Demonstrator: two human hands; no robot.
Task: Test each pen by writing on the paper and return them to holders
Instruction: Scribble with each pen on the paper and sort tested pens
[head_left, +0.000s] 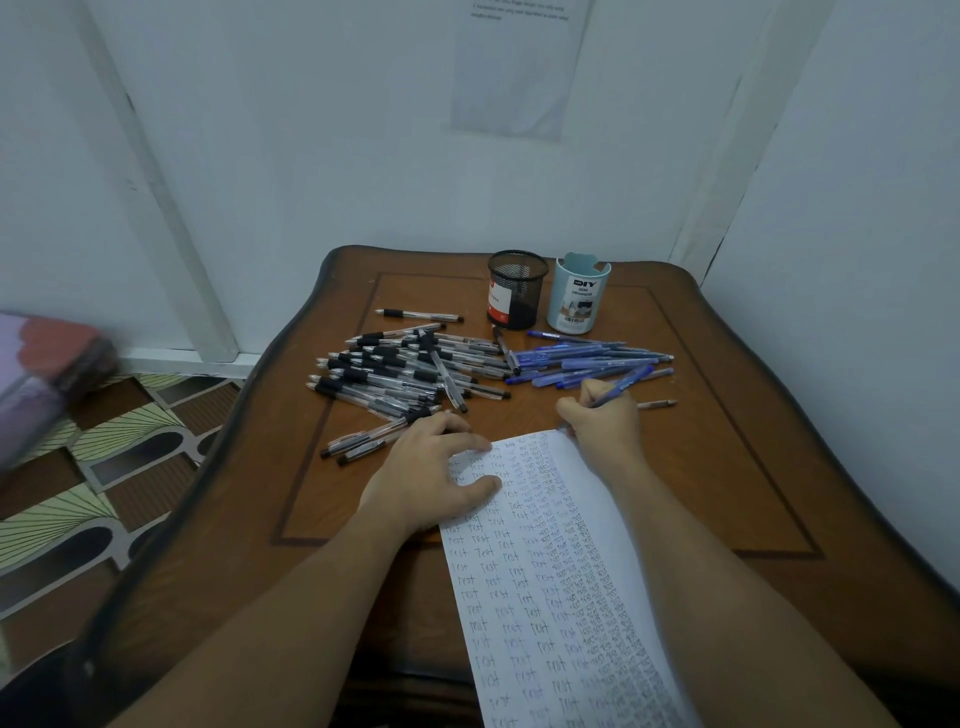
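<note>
Two hands (434, 470) (605, 421) at far end of paper (561, 597), blue pen (626, 380) in right

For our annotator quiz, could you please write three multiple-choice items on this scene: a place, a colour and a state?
1. Where is the black mesh holder relative to the light blue holder? A) right B) left C) on top
2. Which colour is the pen in the right hand? A) black B) red C) blue
3. What is the left hand doing? A) pressing flat on the paper B) gripping a pen C) reaching into a holder
Answers: B, it stands to the left; C, its barrel is blue; A, it lies spread on the sheet.
</note>
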